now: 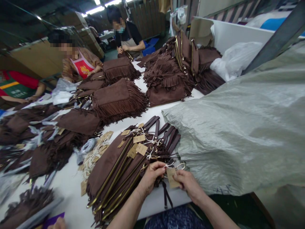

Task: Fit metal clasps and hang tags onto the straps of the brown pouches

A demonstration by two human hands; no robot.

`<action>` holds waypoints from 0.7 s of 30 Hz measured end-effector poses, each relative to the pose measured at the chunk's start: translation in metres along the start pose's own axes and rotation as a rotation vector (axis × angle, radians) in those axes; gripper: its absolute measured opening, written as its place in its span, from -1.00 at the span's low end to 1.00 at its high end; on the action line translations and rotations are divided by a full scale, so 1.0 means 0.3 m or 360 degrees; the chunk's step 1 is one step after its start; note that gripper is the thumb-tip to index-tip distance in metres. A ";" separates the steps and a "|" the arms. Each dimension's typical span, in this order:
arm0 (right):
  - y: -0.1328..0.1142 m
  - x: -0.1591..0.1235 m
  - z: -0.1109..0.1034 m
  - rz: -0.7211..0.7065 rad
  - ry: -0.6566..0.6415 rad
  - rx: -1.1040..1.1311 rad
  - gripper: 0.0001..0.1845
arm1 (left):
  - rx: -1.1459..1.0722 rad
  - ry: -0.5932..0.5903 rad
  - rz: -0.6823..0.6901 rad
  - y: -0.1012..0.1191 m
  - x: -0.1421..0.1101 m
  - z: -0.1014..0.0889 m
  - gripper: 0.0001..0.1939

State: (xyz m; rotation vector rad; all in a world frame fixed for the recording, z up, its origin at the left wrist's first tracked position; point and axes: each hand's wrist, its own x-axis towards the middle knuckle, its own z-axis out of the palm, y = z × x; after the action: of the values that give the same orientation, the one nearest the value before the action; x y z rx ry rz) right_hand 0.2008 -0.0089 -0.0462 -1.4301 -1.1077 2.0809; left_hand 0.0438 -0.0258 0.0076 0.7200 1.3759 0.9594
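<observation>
Right in front of me lies a pile of brown bags (111,159) with gold zippers, fanned side by side, several with tan hang tags (141,149) on white strings. At the pile's near right end, my right hand (187,183) pinches a tan hang tag (172,178) by its edge. My left hand (153,175) is closed just left of that tag, its thumb and fingers together at the white string beside a bag's metal ring. Dark wrist straps (166,136) stick out behind my hands, and one strap (165,195) hangs over the table edge.
More fringed brown bags (119,98) cover the white table, with a tall heap (171,70) at the back. Loose strung tags (97,156) lie left of my pile. A large plastic sack (238,127) fills the right side. Co-workers (128,38) stand across the table; another person's hand (57,223) is at lower left.
</observation>
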 end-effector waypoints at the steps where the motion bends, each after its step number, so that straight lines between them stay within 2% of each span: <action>1: -0.001 0.001 -0.010 0.0076 -0.0059 0.0136 -0.75 | 0.0018 -0.0021 -0.0012 -0.002 -0.004 -0.005 -0.74; 3: -0.004 0.000 -0.015 0.0186 -0.0150 0.0390 -0.68 | 0.0071 -0.0075 -0.0031 -0.005 -0.018 -0.015 -0.73; 6: -0.003 -0.001 0.015 0.0285 -0.0213 0.0705 -0.62 | 0.0315 -0.0180 0.0019 0.003 -0.051 -0.025 -0.75; 11: 0.002 0.007 0.089 0.0320 -0.0123 0.1087 -0.52 | 0.0872 -0.0350 0.0197 0.015 -0.121 -0.012 -0.78; 14: -0.005 0.009 0.106 0.0352 -0.0103 0.1189 -0.50 | 0.0945 -0.0323 0.0321 -0.003 -0.150 0.014 -0.67; 17: -0.008 0.000 0.100 0.0377 -0.0180 0.1213 -0.49 | 0.0909 -0.0234 0.0416 -0.033 -0.156 0.042 -0.55; 20: 0.019 0.006 0.076 0.0393 -0.0231 0.1078 -0.53 | 0.0835 -0.0127 0.0473 -0.069 -0.129 0.050 -0.55; 21: 0.036 0.016 0.066 0.0334 -0.0240 0.0970 -0.56 | 0.0818 -0.0082 0.0494 -0.082 -0.113 0.049 -0.58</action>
State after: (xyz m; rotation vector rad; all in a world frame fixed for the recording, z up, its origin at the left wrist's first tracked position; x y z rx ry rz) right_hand 0.1823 -0.0199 -0.0541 -1.1298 -0.3108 2.4132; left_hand 0.0637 -0.0653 0.0033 1.3670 1.5076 0.8178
